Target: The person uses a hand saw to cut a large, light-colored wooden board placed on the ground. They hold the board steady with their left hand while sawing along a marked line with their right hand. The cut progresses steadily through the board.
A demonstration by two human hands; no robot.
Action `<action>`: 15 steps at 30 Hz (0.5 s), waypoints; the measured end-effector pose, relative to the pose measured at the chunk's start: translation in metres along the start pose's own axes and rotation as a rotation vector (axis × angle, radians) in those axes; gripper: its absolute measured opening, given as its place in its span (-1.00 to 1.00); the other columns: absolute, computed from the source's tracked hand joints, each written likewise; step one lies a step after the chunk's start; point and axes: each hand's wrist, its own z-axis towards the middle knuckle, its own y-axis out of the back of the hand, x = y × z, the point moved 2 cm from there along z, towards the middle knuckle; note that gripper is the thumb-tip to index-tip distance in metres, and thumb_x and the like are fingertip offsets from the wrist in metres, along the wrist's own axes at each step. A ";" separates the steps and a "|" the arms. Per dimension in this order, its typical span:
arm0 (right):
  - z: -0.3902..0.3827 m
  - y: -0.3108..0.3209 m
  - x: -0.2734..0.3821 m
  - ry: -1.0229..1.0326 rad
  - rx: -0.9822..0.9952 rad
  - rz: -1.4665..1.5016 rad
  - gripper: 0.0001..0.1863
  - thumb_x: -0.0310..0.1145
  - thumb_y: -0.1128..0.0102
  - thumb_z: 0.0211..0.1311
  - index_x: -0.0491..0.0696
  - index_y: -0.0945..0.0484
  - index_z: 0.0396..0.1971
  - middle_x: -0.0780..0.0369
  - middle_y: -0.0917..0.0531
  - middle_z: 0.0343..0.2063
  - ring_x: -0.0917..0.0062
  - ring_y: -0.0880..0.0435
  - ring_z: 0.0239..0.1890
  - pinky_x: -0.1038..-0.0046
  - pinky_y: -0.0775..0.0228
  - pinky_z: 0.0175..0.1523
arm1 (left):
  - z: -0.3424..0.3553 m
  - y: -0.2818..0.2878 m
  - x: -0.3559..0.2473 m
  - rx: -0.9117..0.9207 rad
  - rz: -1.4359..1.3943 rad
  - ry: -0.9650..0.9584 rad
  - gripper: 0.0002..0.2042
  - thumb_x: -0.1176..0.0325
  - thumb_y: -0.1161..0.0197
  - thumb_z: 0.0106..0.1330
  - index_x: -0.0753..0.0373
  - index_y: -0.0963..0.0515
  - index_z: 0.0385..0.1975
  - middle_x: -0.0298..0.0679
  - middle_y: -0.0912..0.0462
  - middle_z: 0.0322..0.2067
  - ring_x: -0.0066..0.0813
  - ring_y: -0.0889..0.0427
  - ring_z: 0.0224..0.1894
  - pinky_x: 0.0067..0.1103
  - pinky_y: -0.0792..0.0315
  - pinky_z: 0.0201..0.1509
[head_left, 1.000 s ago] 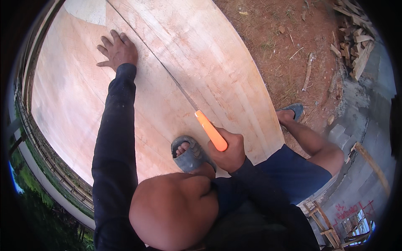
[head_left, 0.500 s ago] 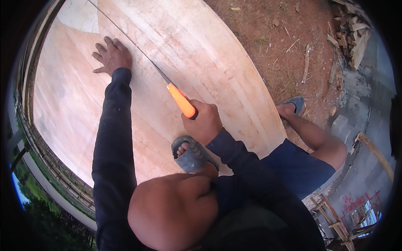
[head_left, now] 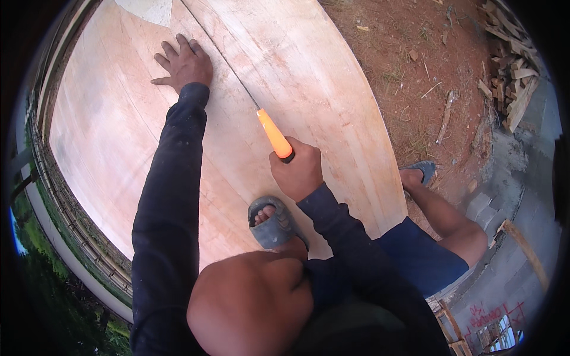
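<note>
while left hand (head_left: pixel 189 64), spread flat and empty, likely steadies plywood (head_left: pixel 320 101), right hand (head_left: pixel 300 169) is wrapped round the orange saw handle (head_left: pixel 274 134).

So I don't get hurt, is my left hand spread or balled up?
Spread: your left hand lies palm down on the wood sheet, fingers fanned apart.

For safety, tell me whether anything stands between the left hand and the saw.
Nothing visible does: only bare board separates the left hand, spread on it, from the saw in the right hand.
</note>
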 end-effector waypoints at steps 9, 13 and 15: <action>-0.170 0.116 0.029 0.008 0.065 -0.182 -0.72 -0.64 -0.19 0.02 -0.30 -0.63 -0.20 0.09 -0.59 -0.62 0.44 -0.66 -0.60 0.50 -0.45 -0.43 | -0.007 0.001 0.011 0.003 0.022 0.021 -0.50 0.02 0.30 0.55 -0.05 -0.19 0.43 -0.13 0.00 0.49 0.05 0.16 0.54 0.38 0.29 0.37; -0.099 0.067 0.014 -0.068 0.023 -0.022 -0.77 -0.59 -0.19 0.04 -0.30 -0.62 -0.26 0.09 -0.52 -0.68 0.54 -0.56 -0.63 0.47 -0.39 -0.46 | -0.008 -0.002 0.011 -0.006 0.006 0.004 -0.50 0.01 0.30 0.55 -0.04 -0.20 0.42 -0.13 -0.01 0.49 0.05 0.18 0.54 0.38 0.29 0.36; -0.025 0.021 0.003 -0.075 0.028 0.010 -0.81 -0.54 -0.19 0.07 -0.30 -0.61 -0.31 0.07 -0.45 -0.73 0.58 -0.46 -0.67 0.44 -0.33 -0.49 | -0.008 -0.004 0.004 -0.003 0.010 -0.007 -0.50 0.02 0.30 0.55 -0.04 -0.21 0.42 -0.14 -0.01 0.49 0.06 0.18 0.54 0.38 0.29 0.37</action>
